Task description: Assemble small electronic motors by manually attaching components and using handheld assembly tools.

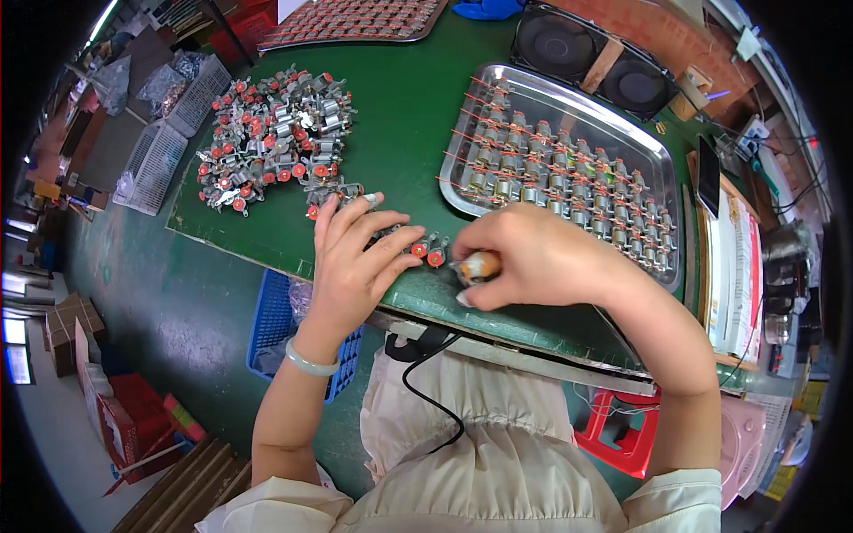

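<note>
My left hand (357,258) lies spread over a short row of small metal motors with red end caps (426,251) near the table's front edge. Its fingers rest on or just above the parts and cover some of them. My right hand (531,259) is curled around a short tool with a rounded orange-brown and whitish end (481,265), just right of that row. The tool's exact kind is hard to make out, and its far part is hidden or blurred. Beyond my left fingers, a big heap of similar motors (275,133) covers the table's left part.
A metal tray (662,169) at the right holds rows of motors with orange-red wires. Another loaded tray (413,31) stands at the back. Two black speaker-like units (555,44) stand behind the right tray. A blue basket (267,311) is below the green table's (391,115) edge.
</note>
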Motion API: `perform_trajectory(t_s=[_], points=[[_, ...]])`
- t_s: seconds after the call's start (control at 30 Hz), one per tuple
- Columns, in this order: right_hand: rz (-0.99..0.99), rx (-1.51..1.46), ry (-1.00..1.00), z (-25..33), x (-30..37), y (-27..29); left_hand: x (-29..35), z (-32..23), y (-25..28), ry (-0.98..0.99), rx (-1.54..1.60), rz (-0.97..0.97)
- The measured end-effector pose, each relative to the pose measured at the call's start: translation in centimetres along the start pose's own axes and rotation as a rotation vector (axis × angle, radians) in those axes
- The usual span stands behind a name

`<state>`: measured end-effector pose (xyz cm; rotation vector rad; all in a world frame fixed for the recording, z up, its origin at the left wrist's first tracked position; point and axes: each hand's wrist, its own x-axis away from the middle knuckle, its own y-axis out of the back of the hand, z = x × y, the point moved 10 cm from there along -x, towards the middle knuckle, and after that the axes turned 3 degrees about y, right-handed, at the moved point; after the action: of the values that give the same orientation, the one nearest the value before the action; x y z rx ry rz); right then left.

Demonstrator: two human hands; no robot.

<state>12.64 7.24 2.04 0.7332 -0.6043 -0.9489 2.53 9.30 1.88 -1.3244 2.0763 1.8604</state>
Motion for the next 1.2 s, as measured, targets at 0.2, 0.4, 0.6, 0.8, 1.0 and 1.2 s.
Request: perform_trajectory(t_s=[0.2,0.4,0.6,0.8,1.0,1.2], points=[[-0.519,0.275,0.168,4.6,3.4,3.2,-0.6,-2.7,3.0,-0.024,0.481,-0.168],[-0.682,0.317,0.214,5.5,4.3,3.7,0.1,-2.3,-2.6,0.547,1.539,0.058],[-0.643,0.013,0.277,3.3,4.9,3.9,0.4,-2.5,-3.2,0.551,1.452,0.084],[-0.629,0.402,0.198,4.4,5.5,3.2,-0.3,-2.8,-2.3,0.436,1.067,-0.001],[-0.674,-0.044,0.057,1.4,6.3,3.4,-1.4,-5.9,0.8,0.049,0.469,-0.277],[-0.658,-0.186,-0.095,-2.1,8.6,3.5,-1.0,-3.1,-2.7,0.448,0.912,-0.163]])
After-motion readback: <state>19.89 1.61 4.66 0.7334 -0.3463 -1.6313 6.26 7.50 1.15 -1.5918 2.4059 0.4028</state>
